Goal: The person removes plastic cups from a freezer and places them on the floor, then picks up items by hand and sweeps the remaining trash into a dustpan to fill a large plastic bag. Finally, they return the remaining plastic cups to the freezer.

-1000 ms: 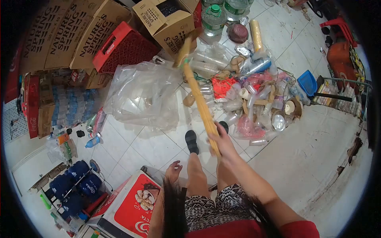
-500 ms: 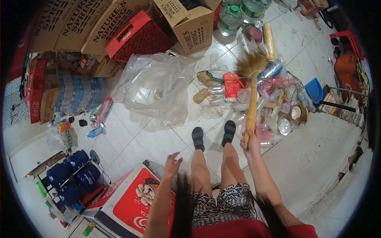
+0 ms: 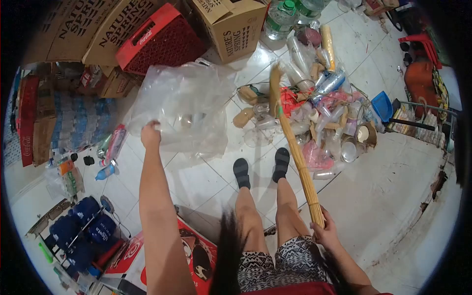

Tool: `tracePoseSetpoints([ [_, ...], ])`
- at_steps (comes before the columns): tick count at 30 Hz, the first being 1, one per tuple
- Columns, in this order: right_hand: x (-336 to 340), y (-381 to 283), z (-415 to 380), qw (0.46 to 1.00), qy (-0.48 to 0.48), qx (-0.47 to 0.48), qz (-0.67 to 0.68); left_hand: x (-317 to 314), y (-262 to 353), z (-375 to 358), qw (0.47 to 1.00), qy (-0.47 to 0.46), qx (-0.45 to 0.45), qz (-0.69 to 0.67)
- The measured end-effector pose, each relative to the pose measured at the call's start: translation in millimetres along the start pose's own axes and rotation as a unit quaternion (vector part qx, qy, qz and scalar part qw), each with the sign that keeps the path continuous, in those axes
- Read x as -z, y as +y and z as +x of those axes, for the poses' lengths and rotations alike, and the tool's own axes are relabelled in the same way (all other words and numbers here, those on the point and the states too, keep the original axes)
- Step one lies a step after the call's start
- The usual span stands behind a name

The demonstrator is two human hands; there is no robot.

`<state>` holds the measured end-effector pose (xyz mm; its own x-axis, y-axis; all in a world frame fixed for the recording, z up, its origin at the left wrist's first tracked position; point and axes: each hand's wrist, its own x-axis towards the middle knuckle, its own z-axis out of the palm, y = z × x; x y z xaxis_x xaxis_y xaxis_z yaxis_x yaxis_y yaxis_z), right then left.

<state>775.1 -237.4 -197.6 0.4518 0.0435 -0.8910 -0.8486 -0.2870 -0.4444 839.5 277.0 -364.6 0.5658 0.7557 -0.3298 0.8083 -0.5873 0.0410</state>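
Note:
My left hand [image 3: 151, 133] reaches out to the near left edge of a large clear plastic bag [image 3: 196, 105] spread on the floor. Its fingers are curled on the film, partly hidden by the back of the hand. Low at the right, my right hand [image 3: 326, 231] grips the handle end of a straw broom [image 3: 294, 142]. The broom slants up and away, its bristles over a heap of plastic cups and bottles [image 3: 324, 110]. Among that litter lies a red plastic wrapper [image 3: 293, 98].
A blue dustpan [image 3: 382, 105] lies right of the heap. Behind the bag stand a red crate [image 3: 160, 42], a cardboard box [image 3: 236, 34] and large water bottles [image 3: 280, 20]. A red-topped freezer [image 3: 196, 255] sits near my left side, and blue jugs [image 3: 83, 209] stand farther left.
My left hand has moved forward and left onto the plastic bag. My right hand has drawn back toward my body, and the broom now slants to the left.

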Motion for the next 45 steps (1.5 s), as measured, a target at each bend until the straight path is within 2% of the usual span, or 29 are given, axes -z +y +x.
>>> tracePoseSetpoints([
  [1,6,2,-6,0.999,-0.013,-0.007,-0.039,2,-9,4,0.994,-0.108,-0.011,-0.012],
  [3,9,9,-12,0.993,-0.016,0.047,-0.106,1,-28,-18,0.997,-0.003,-0.036,-0.074],
  [5,-6,-19,-17,0.988,-0.032,-0.051,-0.142,8,-66,-48,0.979,0.092,-0.042,-0.179],
  [6,-12,-19,-8,0.988,-0.037,-0.049,-0.145,14,-91,-65,0.974,0.123,-0.034,-0.187],
  [7,-20,-15,4,0.982,-0.070,0.035,-0.172,23,-118,-84,0.969,0.154,-0.026,-0.192],
  [9,-47,-33,22,0.966,-0.130,0.065,-0.213,58,-166,-124,0.981,0.144,0.024,-0.128],
  [10,-71,-53,30,0.961,-0.154,0.013,-0.231,78,-182,-145,0.980,0.156,0.046,-0.116],
  [11,-93,-44,56,0.939,-0.159,0.188,-0.240,97,-194,-164,0.978,0.167,0.067,-0.105],
  [12,-116,-34,80,0.889,-0.158,0.356,-0.240,111,-206,-180,0.973,0.205,0.045,-0.098],
  [14,-177,-71,99,0.915,-0.215,0.223,-0.258,130,-227,-206,0.965,0.244,0.023,-0.089],
  [16,-240,-80,142,0.946,-0.258,0.154,-0.123,138,-243,-221,0.947,0.307,0.071,-0.069],
  [18,-282,-101,167,0.969,-0.231,0.057,-0.061,132,-250,-231,0.948,0.305,0.070,-0.066],
  [20,-295,-106,204,0.967,-0.253,0.007,-0.009,117,-255,-240,0.950,0.299,0.046,-0.076],
  [22,-284,-94,234,0.967,-0.220,-0.065,0.108,102,-235,-248,0.951,0.287,0.065,-0.097],
  [24,-250,-73,250,0.940,-0.180,-0.164,0.237,82,-225,-257,0.950,0.275,0.083,-0.125],
  [26,-207,-47,238,0.909,-0.216,-0.163,0.316,59,-227,-264,0.935,0.263,0.094,-0.217],
  [29,-182,-29,162,0.902,-0.093,-0.177,0.382,47,-226,-276,0.945,0.221,0.126,-0.205],
  [32,-204,-35,52,0.970,-0.031,-0.071,0.231,43,-222,-278,0.940,0.230,0.139,-0.212],
  [34,-217,-12,17,0.970,-0.087,-0.046,0.222,45,-219,-276,0.941,0.227,0.139,-0.208],
  [35,-223,-12,11,0.970,-0.083,-0.047,0.224,47,-213,-275,0.946,0.225,0.140,-0.184],
  [36,-227,-14,5,0.966,-0.128,-0.084,0.210,48,-209,-276,0.951,0.222,0.142,-0.161],
  [37,-230,-14,1,0.958,-0.173,-0.119,0.195,47,-212,-276,0.952,0.218,0.142,-0.162],
  [39,-245,-10,31,0.957,-0.234,-0.087,0.147,46,-230,-272,0.957,0.224,0.077,-0.170],
  [41,-261,-6,77,0.958,-0.252,-0.074,0.115,56,-254,-267,0.953,0.244,0.091,-0.155],
  [43,-263,-7,118,0.969,-0.223,-0.094,0.046,72,-280,-257,0.939,0.294,0.120,-0.134],
  [45,-237,12,149,0.963,-0.227,-0.115,0.090,97,-298,-241,0.931,0.318,0.124,-0.128],
])
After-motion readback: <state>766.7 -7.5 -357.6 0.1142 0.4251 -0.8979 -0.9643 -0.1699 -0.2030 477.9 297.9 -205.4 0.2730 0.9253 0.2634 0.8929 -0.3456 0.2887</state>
